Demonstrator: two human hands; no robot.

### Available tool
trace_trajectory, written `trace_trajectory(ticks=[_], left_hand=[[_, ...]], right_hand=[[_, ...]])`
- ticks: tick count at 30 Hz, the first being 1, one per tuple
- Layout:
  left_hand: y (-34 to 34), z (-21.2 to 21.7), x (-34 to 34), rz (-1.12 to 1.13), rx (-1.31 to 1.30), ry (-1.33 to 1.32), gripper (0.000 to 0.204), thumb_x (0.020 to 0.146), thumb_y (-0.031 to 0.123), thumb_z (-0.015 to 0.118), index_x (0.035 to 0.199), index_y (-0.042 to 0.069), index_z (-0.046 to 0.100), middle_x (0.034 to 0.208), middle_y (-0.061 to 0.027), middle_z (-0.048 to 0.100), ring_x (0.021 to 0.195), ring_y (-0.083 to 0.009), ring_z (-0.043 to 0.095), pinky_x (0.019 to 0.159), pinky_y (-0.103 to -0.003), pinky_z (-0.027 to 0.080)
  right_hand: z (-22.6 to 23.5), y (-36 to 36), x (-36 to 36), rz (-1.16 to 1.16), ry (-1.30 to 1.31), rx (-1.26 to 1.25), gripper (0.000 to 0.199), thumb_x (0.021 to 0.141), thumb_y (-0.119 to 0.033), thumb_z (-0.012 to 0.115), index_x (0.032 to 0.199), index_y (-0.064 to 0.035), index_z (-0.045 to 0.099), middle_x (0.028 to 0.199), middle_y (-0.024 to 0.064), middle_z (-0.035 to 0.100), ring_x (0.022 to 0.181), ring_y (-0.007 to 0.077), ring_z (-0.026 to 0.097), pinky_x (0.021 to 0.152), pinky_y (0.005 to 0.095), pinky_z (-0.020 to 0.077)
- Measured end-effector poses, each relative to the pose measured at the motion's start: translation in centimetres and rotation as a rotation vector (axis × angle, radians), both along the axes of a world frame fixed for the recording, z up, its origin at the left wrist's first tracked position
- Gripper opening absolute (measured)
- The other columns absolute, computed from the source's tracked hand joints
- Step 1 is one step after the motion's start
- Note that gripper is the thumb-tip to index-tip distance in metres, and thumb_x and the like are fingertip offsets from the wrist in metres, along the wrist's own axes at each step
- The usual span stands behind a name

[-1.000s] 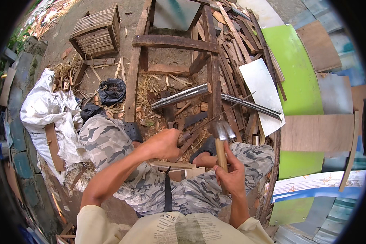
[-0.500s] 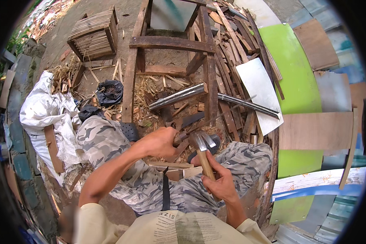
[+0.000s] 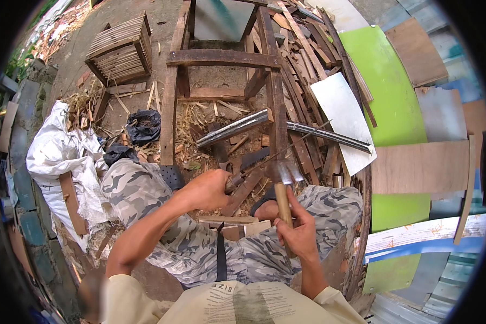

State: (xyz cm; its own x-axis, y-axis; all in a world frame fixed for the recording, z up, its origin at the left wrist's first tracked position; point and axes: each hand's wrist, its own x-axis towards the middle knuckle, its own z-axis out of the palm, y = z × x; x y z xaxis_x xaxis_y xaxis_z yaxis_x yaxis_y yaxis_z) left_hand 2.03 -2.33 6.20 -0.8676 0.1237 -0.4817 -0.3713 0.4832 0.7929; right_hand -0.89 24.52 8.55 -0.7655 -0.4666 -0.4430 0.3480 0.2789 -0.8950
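My left hand (image 3: pixel 213 189) is closed around the brown handle of a long, thin, dark tool (image 3: pixel 294 143). Its narrow shaft or edge-on blade points away to the right; which of the two I cannot tell. In my right hand (image 3: pixel 298 232) is a claw hammer (image 3: pixel 284 205), gripped by its wooden handle with the head upward. Motion blurs the metal head, which is apart from the thin tool's handle. Between my camouflage-clad knees lie wood blocks (image 3: pixel 229 220). Beyond my left hand, a dark flat blade (image 3: pixel 254 157) rests among wood scraps.
A wooden frame (image 3: pixel 221 57) stands ahead, with a grooved dark bar (image 3: pixel 235 129) at its foot. Piled timber (image 3: pixel 308 54), a white sheet (image 3: pixel 337 116) and green panels (image 3: pixel 383 86) lie right. A slatted crate (image 3: pixel 121 48), black bag (image 3: pixel 143 126) and white sack (image 3: pixel 65 146) are left.
The hammer has moved right and slightly away from the thin tool, its handle now more upright. My left hand stays nearly in place, still gripping the tool.
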Motion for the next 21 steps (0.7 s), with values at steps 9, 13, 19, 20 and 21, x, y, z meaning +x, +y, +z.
trace_trajectory(ticks=[9, 13, 19, 20, 21], left_hand=[[-0.2, 0.0, -0.2, 0.023, 0.038, -0.052, 0.037, 0.082, 0.014, 0.066, 0.116, -0.001, 0.061, 0.065, -0.0129, 0.062, 0.045, -0.0223, 0.061, 0.043, -0.037, 0.051], [0.0, 1.1, -0.4, 0.008, 0.018, -0.018, 0.033, 0.086, 0.017, 0.065, 0.114, 0.000, 0.062, 0.064, -0.0134, 0.062, 0.044, -0.0223, 0.061, 0.041, -0.037, 0.048], [-0.1, -0.4, -0.1, 0.024, -0.007, -0.055, 0.028, 0.084, 0.016, 0.066, 0.108, 0.000, 0.063, 0.063, -0.0134, 0.061, 0.043, -0.0236, 0.058, 0.045, -0.039, 0.049], [-0.2, -0.3, 0.2, 0.052, -0.014, 0.031, 0.026, 0.082, 0.014, 0.066, 0.103, -0.001, 0.063, 0.063, -0.0147, 0.061, 0.041, -0.0250, 0.056, 0.048, -0.040, 0.049], [-0.1, -0.3, 0.2, 0.040, -0.016, 0.040, 0.026, 0.082, 0.014, 0.066, 0.102, -0.002, 0.063, 0.063, -0.0154, 0.061, 0.043, -0.0253, 0.057, 0.050, -0.040, 0.049]], right_hand=[[-0.5, 0.0, 0.4, 0.117, 0.033, 0.049, 0.076, 0.085, 0.006, 0.060, 0.156, -0.0075, 0.035, 0.104, 0.0068, 0.068, 0.066, 0.0070, 0.060, 0.057, 0.0222, 0.0513], [-0.7, -1.1, -0.1, -0.107, 0.072, -0.007, 0.075, 0.086, 0.005, 0.062, 0.155, -0.0073, 0.038, 0.101, 0.0043, 0.067, 0.068, 0.0060, 0.060, 0.060, 0.0211, 0.0522], [-0.9, -0.3, 0.1, 0.149, 0.026, 0.067, 0.071, 0.086, 0.004, 0.062, 0.153, -0.0043, 0.040, 0.124, 0.0080, 0.066, 0.088, 0.0079, 0.060, 0.078, 0.0224, 0.0505], [0.0, -0.4, -0.2, 0.099, -0.049, 0.107, 0.071, 0.087, 0.003, 0.062, 0.154, -0.0039, 0.039, 0.125, 0.0081, 0.066, 0.087, 0.0076, 0.060, 0.079, 0.0224, 0.0520], [-0.1, -0.5, -0.4, 0.028, -0.034, 0.097, 0.072, 0.087, 0.003, 0.062, 0.154, -0.0046, 0.039, 0.124, 0.0082, 0.066, 0.083, 0.0067, 0.059, 0.074, 0.0220, 0.0519]])
